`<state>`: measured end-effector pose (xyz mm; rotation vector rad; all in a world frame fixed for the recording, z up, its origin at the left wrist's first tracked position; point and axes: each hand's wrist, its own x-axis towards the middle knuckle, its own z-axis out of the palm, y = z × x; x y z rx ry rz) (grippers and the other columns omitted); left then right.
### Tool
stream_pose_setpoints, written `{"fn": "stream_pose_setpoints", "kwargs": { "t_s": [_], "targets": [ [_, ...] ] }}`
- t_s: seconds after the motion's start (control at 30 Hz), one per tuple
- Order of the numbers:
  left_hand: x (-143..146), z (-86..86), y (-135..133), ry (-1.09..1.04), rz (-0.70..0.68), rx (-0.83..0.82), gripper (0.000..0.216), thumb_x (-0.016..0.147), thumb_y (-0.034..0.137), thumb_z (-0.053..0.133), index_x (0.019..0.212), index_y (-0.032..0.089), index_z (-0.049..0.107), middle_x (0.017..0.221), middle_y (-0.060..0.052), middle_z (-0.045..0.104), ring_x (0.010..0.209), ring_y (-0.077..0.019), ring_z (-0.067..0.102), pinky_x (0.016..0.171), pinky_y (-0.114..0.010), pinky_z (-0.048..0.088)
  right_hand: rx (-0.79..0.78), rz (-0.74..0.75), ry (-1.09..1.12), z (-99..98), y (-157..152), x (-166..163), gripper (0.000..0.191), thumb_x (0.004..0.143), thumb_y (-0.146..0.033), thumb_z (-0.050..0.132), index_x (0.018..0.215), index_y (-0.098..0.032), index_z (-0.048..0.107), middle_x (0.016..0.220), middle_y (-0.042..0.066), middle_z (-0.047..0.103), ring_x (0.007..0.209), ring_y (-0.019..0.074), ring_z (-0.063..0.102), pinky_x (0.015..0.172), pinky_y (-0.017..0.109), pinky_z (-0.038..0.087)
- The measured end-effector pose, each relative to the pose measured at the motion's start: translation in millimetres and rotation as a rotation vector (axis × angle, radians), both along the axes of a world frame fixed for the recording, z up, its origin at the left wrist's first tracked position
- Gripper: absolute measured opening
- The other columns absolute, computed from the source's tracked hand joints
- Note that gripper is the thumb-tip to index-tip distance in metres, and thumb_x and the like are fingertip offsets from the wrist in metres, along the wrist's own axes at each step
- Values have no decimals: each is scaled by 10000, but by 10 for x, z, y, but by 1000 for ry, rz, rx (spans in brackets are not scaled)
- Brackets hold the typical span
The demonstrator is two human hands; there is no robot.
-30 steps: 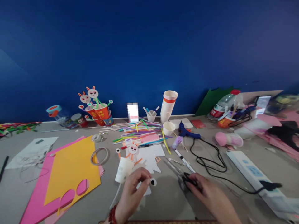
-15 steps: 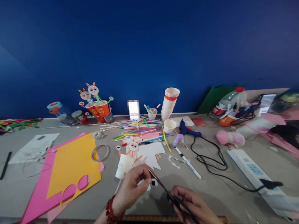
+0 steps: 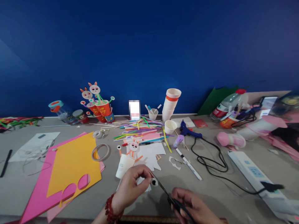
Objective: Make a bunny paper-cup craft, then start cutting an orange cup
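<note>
Pinching a little round paper (image 3: 154, 182) with a black spot on it, the left hand (image 3: 136, 183) has its thumb and finger pressed together. The round paper sticks out from those fingertips, on the side near the right hand (image 3: 190, 203). The right hand is curled around the black handles of some scissors (image 3: 172, 200). Their thin blades point over to the left hand, right by the round paper. I can't tell if the blades touch it. A red bracelet (image 3: 111, 209) goes around the left wrist.

Just past the left hand, a white cup (image 3: 122, 166) is tilted. A bunny face (image 3: 134, 145) with orange sticks shows above the cup. White paper (image 3: 151, 152) lies behind the left hand's knuckles. Off to the left of that hand, a ring of tape (image 3: 107, 152) sits partly on a big yellow paper (image 3: 74, 158).

Past the right hand, a white pen (image 3: 190, 166) lies on the gray table (image 3: 233, 199), with a curly paper scrap (image 3: 171, 160) beside it. Farther back I see a purple bottle (image 3: 178, 141) and a blue glue gun (image 3: 187, 132). A white plug strip (image 3: 241, 166) is out to the right of the right hand.
</note>
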<state>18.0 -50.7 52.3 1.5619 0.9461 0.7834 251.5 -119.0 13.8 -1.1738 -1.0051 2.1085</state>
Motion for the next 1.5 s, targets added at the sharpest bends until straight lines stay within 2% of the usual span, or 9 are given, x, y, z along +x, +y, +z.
{"fn": "stream_pose_setpoints", "kwargs": {
  "t_s": [0.13, 0.37, 0.53, 0.67, 0.93, 1.13, 1.5],
  "targets": [
    [-22, 3, 4, 32, -12, 35, 94, 824, 146, 571, 734, 172, 586, 823, -58, 687, 782, -171, 611, 734, -257, 447, -15, 2, -6, 47, 29, -14, 695, 504, -746, 795, 753, -188, 464, 504, -75, 575, 280, -16, 335, 274, 86, 271],
    [-38, 8, 27, 93, -17, 86, 108, 820, 139, 573, 723, 178, 599, 802, -47, 698, 770, -170, 626, 736, -256, 457, -7, 34, -30, 18, 32, -3, 657, 554, -737, 771, 755, -191, 467, 484, -78, 567, 274, -15, 319, 268, 84, 245],
    [-43, 19, 30, 116, -1, 103, 107, 811, 122, 577, 728, 180, 610, 815, -48, 710, 779, -172, 639, 752, -260, 467, 22, 44, -82, -30, 47, 15, 682, 515, -768, 761, 734, -199, 456, 509, -79, 558, 305, -2, 355, 274, 93, 247],
    [-41, 14, 24, 129, 6, 107, 110, 816, 124, 580, 729, 180, 617, 811, -45, 712, 776, -169, 639, 748, -256, 467, 27, 48, -58, -27, 54, 17, 661, 544, -750, 762, 745, -200, 456, 475, -91, 528, 310, 5, 349, 275, 91, 246],
    [-28, 32, 38, 128, -2, 119, 109, 827, 140, 581, 735, 178, 625, 808, -47, 710, 780, -168, 642, 747, -254, 469, 5, 48, -2, -64, 15, 35, 591, 653, -691, 754, 785, -178, 493, 481, -60, 594, 260, -6, 305, 279, 102, 229],
    [-14, 23, 31, 110, 4, 108, 122, 826, 123, 575, 730, 184, 620, 797, -36, 709, 761, -162, 642, 740, -247, 473, 15, 53, 76, -157, 6, 38, 621, 650, -713, 748, 808, -163, 507, 492, -55, 592, 267, -12, 309, 283, 98, 214],
    [-12, 12, 43, 123, -2, 124, 117, 830, 148, 581, 726, 186, 621, 785, -39, 710, 752, -164, 641, 736, -250, 472, 5, 56, 86, -162, 16, 45, 630, 636, -723, 750, 808, -172, 497, 488, -65, 590, 262, -10, 305, 278, 97, 225]
  ]
}}
